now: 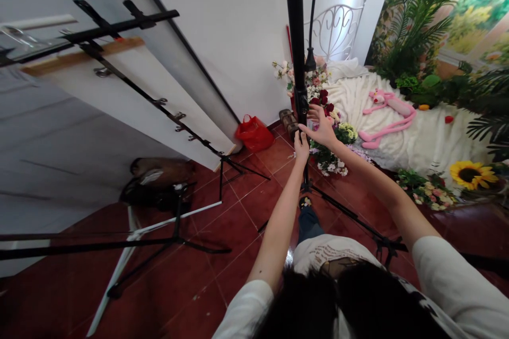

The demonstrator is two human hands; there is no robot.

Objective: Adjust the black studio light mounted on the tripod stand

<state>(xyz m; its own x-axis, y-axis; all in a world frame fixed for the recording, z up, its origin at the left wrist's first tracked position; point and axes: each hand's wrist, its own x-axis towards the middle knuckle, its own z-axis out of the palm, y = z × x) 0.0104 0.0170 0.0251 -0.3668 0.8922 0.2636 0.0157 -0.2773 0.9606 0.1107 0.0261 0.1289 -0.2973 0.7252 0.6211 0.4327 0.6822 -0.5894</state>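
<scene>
A black light stand (295, 37) rises in front of me, with a dark locking collar (301, 99) partway up its pole. My left hand (301, 147) is closed on the pole below the collar; part of its grip is hidden. Close by on the right, my right hand (322, 128) is at the pole just under the collar. Its thumb reaches across the pole while the curved fingers stay apart from it. A black cable with a plug (310, 59) hangs beside the pole. The stand's legs (338, 205) spread over the floor near my foot.
To the left, clips hold a white backdrop board (131, 98) on a black stand. A red plastic bag (255, 133) sits by the wall. Flowers (332, 156) crowd the right side, beside a white fur-covered bed (345, 95) with a pink plush toy (397, 106). Tripod legs (175, 241) cross the tiles.
</scene>
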